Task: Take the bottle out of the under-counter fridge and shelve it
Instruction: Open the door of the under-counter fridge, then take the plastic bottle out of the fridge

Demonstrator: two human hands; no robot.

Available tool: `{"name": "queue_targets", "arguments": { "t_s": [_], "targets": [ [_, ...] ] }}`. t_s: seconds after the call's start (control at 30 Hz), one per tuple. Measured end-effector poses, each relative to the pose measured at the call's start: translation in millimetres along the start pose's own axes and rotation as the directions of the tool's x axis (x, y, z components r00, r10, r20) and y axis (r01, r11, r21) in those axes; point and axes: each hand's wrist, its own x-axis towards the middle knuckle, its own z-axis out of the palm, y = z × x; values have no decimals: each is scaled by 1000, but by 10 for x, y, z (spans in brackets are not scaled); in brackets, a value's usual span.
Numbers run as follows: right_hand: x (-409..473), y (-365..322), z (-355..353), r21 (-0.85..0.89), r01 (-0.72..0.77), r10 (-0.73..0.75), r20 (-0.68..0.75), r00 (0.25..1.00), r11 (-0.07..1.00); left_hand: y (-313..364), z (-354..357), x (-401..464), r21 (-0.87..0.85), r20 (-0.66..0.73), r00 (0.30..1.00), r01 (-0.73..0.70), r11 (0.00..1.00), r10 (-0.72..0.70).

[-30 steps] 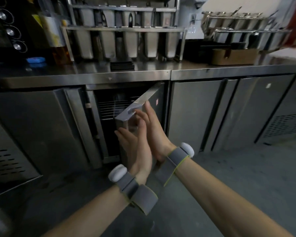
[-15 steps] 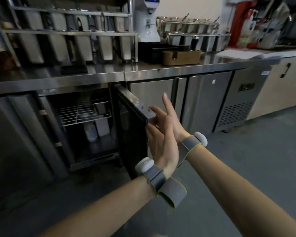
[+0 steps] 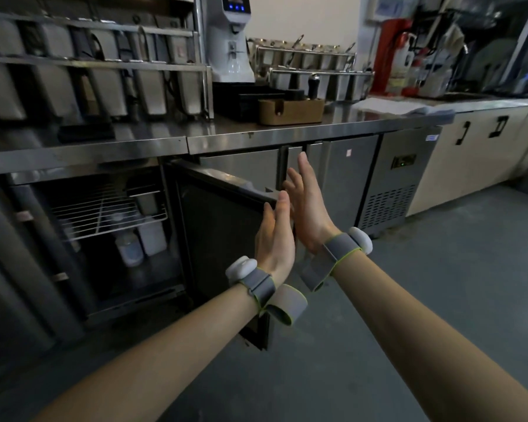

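My left hand and right hand are both flat, fingers straight and spread loose, holding nothing. They sit side by side at the free edge of the fridge door, the left just in front of that edge and the right a little beyond it; I cannot tell whether either palm touches the metal. Each wrist carries 1 grey strap with a white puck.

The door stands swung wide, its dark inner face turned toward the open fridge, which lies left of the door under the steel counter. Inside, a wire rack spans the upper part with a small metal tub resting on it. Below the rack, well left of the door, the bottle stands upright on the fridge floor, pale and translucent, just beside a white container. Its cap is too dim to make out.
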Motion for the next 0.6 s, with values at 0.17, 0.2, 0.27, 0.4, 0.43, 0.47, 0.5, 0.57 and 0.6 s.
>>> {"name": "queue_targets", "arguments": {
  "t_s": [0.17, 0.2, 0.27, 0.4, 0.43, 0.47, 0.5, 0.57, 0.6],
  "targets": [
    [69, 14, 327, -11, 113, -112, 43, 993, 994, -33, -372, 198, 24, -72, 991, -109, 994, 110],
    [78, 16, 385, 3, 136, -136, 55, 989, 991, -25, -438, 238, 7, -96, 990, -105, 994, 105],
    [137, 16, 554, 6, 147, -147, 107, 983, 989, 6, -633, 303, -36, -145, 985, -96, 995, 90],
    [208, 96, 950, -1, 114, -111, 226, 968, 993, 62, -1216, 431, 9, -156, 983, -93, 996, 93],
    [239, 123, 1062, 13, 90, -91, 248, 965, 996, 51, -1384, 452, 6, -186, 978, -93, 996, 93],
    [284, 171, 1191, 25, 70, -74, 278, 958, 997, 30, -1570, 473, -9, -226, 970, -88, 996, 84],
    [313, 227, 1338, 48, 49, -61, 294, 954, 998, 1, -1781, 488, 2, -253, 965, -71, 998, 69],
    [368, 302, 1455, 87, 21, -45, 286, 957, 996, -55, -2049, 524, 0, -261, 965, -39, 999, 38],
    [398, 359, 1540, 101, 6, -36, 302, 953, 995, -95, -2201, 538, -19, -283, 959, -33, 999, 26]
  ]
}}
